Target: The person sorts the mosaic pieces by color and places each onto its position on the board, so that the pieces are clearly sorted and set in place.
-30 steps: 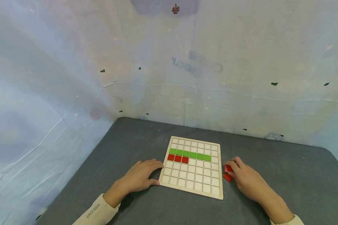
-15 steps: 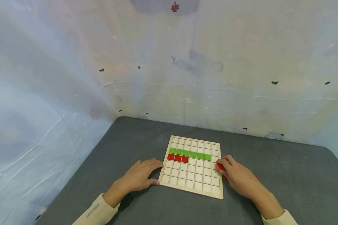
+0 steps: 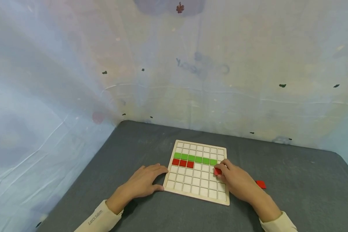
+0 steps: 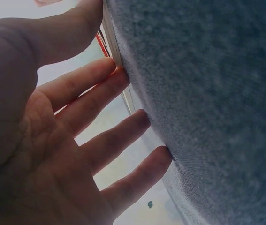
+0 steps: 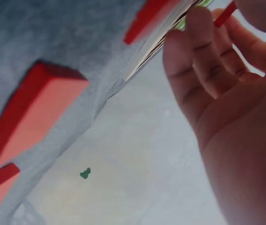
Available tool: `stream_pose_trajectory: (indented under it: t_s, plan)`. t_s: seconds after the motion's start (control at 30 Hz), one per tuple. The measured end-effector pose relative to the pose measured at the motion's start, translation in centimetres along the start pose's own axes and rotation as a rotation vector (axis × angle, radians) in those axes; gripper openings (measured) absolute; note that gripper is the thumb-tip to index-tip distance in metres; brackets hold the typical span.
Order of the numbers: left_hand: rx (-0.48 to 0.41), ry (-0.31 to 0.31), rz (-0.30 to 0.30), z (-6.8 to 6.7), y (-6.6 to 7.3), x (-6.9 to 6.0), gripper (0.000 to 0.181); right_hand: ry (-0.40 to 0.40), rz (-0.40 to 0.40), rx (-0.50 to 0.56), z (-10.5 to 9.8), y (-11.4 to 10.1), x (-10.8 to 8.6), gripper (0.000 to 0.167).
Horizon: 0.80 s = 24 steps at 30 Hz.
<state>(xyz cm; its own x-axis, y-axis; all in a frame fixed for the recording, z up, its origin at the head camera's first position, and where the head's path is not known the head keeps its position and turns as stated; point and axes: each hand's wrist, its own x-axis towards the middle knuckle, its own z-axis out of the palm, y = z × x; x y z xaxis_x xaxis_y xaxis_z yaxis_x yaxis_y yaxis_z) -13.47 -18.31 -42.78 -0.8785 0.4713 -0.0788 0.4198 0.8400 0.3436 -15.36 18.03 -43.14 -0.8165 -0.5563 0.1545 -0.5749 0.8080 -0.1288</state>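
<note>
A square wooden grid board (image 3: 196,182) lies on the dark table. A row of green tiles (image 3: 191,158) crosses it, with three red tiles (image 3: 183,163) in the row below, at the left. My left hand (image 3: 143,182) touches the board's left edge with thumb and fingertips, its fingers spread in the left wrist view. Over the board's right side, my right hand (image 3: 239,182) pinches a red tile (image 3: 217,171) between thumb and fingers. Whether that tile touches the board cannot be told.
Beside my right wrist, a loose red tile (image 3: 260,184) lies on the grey cloth-like table surface (image 3: 293,190). The right wrist view shows more than one loose tile (image 5: 39,115) there. A pale printed curtain (image 3: 208,96) stands behind the table and along its left.
My right hand has carried a red tile leftward from the table onto the board's right side. The loose tile behind it has come into sight. My left hand has stayed put.
</note>
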Motion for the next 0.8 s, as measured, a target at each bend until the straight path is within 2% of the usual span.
stream_pose_trajectory:
  t_s: [0.33, 0.57, 0.8]
  plan:
    - [0.009, 0.003, 0.003, 0.0, -0.1, 0.1, 0.061, -0.057, 0.033, 0.108, -0.1, -0.3, 1.0, 0.035]
    - [0.005, 0.005, 0.007, 0.0, 0.0, 0.0, 0.062, -0.029, -0.012, 0.153, 0.2, -0.2, 1.8, 0.032]
    - [0.004, 0.001, 0.004, 0.0, 0.0, 0.0, 0.061, -0.018, -0.003, 0.148, 0.7, -0.4, 2.6, 0.031]
